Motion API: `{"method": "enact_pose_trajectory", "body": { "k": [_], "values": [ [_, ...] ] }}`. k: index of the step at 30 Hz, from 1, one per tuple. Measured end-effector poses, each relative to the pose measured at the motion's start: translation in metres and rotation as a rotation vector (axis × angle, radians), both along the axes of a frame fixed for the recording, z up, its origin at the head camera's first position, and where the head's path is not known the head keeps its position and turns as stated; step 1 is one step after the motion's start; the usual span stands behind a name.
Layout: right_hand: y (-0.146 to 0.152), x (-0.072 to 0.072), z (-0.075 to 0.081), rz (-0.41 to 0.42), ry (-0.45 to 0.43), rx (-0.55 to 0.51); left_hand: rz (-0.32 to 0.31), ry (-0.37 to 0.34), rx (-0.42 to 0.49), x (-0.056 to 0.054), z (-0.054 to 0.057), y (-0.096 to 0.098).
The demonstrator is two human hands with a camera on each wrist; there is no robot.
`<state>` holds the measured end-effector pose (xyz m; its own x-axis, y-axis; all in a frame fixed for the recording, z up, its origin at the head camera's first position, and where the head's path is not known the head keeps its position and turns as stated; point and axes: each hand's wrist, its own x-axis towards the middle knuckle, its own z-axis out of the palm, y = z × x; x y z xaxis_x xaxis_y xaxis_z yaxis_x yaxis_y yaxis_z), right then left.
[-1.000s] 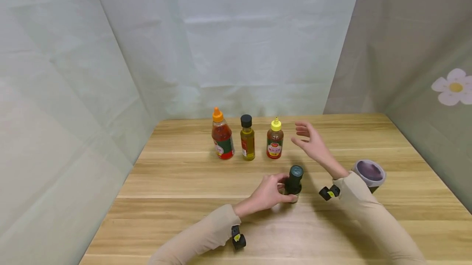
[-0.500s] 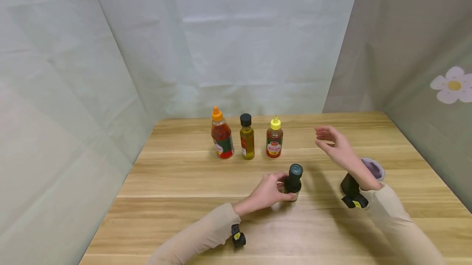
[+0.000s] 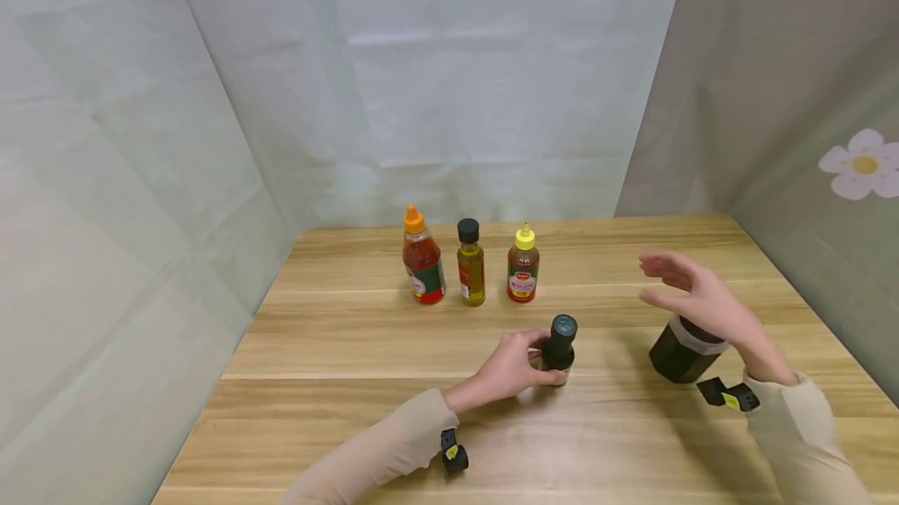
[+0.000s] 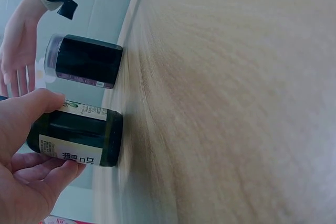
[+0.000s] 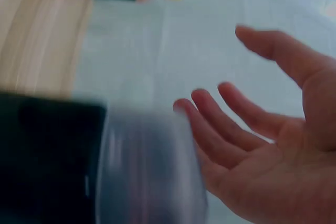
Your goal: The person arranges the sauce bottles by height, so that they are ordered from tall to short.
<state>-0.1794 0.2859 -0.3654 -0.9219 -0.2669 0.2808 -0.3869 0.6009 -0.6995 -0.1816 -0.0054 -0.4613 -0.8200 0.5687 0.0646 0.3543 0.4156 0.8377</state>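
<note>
In the head view my left hand (image 3: 511,367) grips a dark glass bottle (image 3: 560,347) with a dark green cap. The left wrist view shows my thumb and fingers round that bottle's labelled body (image 4: 79,129), its base at the wooden table. My right hand (image 3: 702,302) holds nothing, its fingers loosely bent and spread from the thumb. It hovers over a dark jar (image 3: 680,357) with a translucent lid, hiding part of the lid. In the right wrist view the lid (image 5: 149,166) looms blurred close to the camera, beside the relaxed fingers (image 5: 226,129).
Three bottles stand in a row behind: a red sauce bottle (image 3: 424,267) with an orange nozzle, an oil bottle (image 3: 472,271) with a black cap, and a ketchup-like squeeze bottle (image 3: 523,271) with a yellow nozzle. Pale cloth walls (image 3: 506,99) enclose the wooden table (image 3: 337,333).
My right hand has moved right, from beside the yellow-nozzled bottle to over the dark jar. My left hand and its bottle have stayed in place.
</note>
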Motion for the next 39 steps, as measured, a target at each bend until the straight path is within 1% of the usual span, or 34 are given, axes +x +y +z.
{"method": "enact_pose_trajectory", "body": {
  "k": [5, 9, 14, 17, 21, 23, 25, 29, 33, 39],
  "values": [
    [0.023, 0.012, -0.001, 0.006, -0.015, 0.045, -0.003, -0.007, -0.002, 0.0, 0.0, 0.0],
    [0.036, 0.02, -0.005, 0.029, -0.023, 0.061, -0.005, -0.002, -0.005, 0.001, 0.0, -0.001],
    [0.049, 0.026, -0.012, 0.07, -0.016, 0.046, -0.004, 0.01, 0.001, 0.001, 0.001, -0.001],
    [0.057, 0.029, -0.016, 0.109, -0.049, 0.001, -0.002, 0.007, -0.001, 0.001, 0.001, -0.001],
    [0.067, 0.029, -0.024, 0.2, -0.087, -0.069, 0.004, 0.006, -0.01, 0.0, 0.001, -0.001],
    [0.072, 0.029, -0.028, 0.242, -0.093, -0.081, 0.004, 0.011, -0.012, 0.0, 0.001, -0.002],
    [0.076, 0.029, -0.033, 0.262, -0.094, -0.071, 0.001, 0.016, -0.011, 0.0, 0.001, -0.001],
    [0.082, 0.029, -0.04, 0.272, -0.118, -0.075, -0.002, 0.02, -0.008, 0.0, 0.001, -0.001],
    [0.085, 0.027, -0.046, 0.277, -0.129, -0.119, 0.001, 0.021, -0.012, 0.0, 0.001, 0.0],
    [0.085, 0.023, -0.053, 0.255, -0.079, -0.185, -0.003, 0.022, -0.012, 0.0, 0.001, -0.001]
  ]
}}
